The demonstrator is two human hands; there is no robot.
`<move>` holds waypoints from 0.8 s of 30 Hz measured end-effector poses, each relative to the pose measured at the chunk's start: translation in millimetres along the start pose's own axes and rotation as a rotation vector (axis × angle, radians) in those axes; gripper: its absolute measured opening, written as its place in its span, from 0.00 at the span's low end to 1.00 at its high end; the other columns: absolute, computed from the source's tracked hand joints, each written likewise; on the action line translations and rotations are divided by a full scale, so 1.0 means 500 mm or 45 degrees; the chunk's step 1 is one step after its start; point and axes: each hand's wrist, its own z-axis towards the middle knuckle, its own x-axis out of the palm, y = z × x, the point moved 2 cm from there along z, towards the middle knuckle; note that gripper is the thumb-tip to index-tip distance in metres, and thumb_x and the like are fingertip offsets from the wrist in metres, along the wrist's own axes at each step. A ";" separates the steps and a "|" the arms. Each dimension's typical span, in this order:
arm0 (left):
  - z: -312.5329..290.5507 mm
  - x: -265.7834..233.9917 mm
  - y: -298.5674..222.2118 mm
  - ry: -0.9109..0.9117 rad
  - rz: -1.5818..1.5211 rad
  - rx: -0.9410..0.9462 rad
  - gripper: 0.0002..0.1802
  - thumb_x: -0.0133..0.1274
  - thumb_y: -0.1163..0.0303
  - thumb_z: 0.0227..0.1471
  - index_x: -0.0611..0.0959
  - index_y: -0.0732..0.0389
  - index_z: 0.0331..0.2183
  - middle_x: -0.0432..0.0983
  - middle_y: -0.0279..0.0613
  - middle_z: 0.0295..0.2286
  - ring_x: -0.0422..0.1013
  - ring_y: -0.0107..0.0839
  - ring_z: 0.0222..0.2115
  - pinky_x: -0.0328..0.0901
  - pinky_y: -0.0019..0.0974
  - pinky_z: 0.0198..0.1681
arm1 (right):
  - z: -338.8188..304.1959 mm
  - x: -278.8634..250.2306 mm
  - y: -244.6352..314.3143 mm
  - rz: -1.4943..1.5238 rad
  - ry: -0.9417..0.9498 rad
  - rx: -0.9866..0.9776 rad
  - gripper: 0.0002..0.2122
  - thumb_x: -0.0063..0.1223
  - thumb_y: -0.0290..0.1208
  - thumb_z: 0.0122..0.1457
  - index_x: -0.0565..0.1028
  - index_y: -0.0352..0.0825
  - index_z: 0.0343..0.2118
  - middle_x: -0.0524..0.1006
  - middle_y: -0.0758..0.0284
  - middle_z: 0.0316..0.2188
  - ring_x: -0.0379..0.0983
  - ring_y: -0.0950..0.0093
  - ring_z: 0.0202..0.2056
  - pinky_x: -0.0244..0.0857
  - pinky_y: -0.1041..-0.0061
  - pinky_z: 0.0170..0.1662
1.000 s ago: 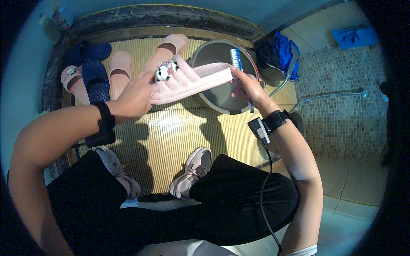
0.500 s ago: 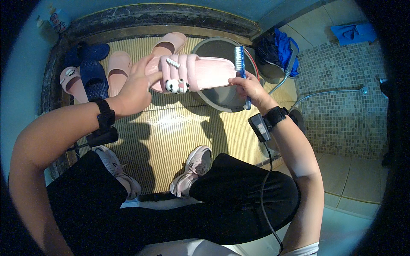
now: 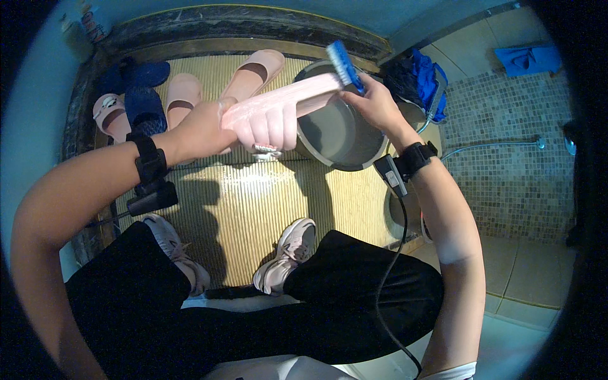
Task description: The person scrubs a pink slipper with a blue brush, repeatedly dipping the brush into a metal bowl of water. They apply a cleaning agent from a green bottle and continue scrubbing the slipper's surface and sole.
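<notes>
My left hand is closed around one end of a pink slide slipper. The slipper is tipped on its side, its long edge upward, with the ribbed straps and a small panda charm hanging toward me. In my right hand is a blue scrub brush with white bristles. Those bristles sit against the slipper's far right end, and the right fingers are by that end too. Below the slipper's right part stands a grey bucket with what looks like water inside.
Pink slippers and dark blue slippers line the ribbed yellow mat at the far left. Behind the bucket on the right, a container holds blue and black cloth. A hose crosses the tiled floor.
The slipper has rolled from sole-up-facing to its side, its right end rising. My right hand has tilted the brush, bringing its head up and left onto the slipper's end.
</notes>
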 end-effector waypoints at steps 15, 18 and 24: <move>-0.022 0.037 0.006 -0.072 0.105 0.038 0.16 0.55 0.74 0.44 0.73 0.73 0.37 0.76 0.63 0.30 0.74 0.53 0.36 0.68 0.42 0.38 | -0.047 0.087 0.109 -0.977 -0.048 -0.288 0.11 0.51 0.29 0.50 0.69 0.33 0.36 0.77 0.56 0.20 0.77 0.59 0.23 0.71 0.62 0.25; -0.017 0.036 0.008 -0.057 0.114 0.063 0.18 0.56 0.73 0.44 0.72 0.72 0.37 0.76 0.63 0.30 0.75 0.53 0.35 0.68 0.42 0.36 | -0.013 0.025 0.023 -0.993 -0.169 -0.037 0.11 0.51 0.31 0.52 0.70 0.32 0.36 0.78 0.54 0.23 0.77 0.57 0.27 0.71 0.60 0.30; -0.003 0.036 0.014 -0.052 0.099 0.045 0.20 0.58 0.73 0.42 0.71 0.72 0.37 0.75 0.63 0.28 0.75 0.53 0.33 0.68 0.43 0.35 | -0.042 0.038 0.019 -0.863 -0.110 0.018 0.11 0.53 0.31 0.50 0.70 0.30 0.34 0.77 0.51 0.24 0.76 0.53 0.29 0.71 0.59 0.34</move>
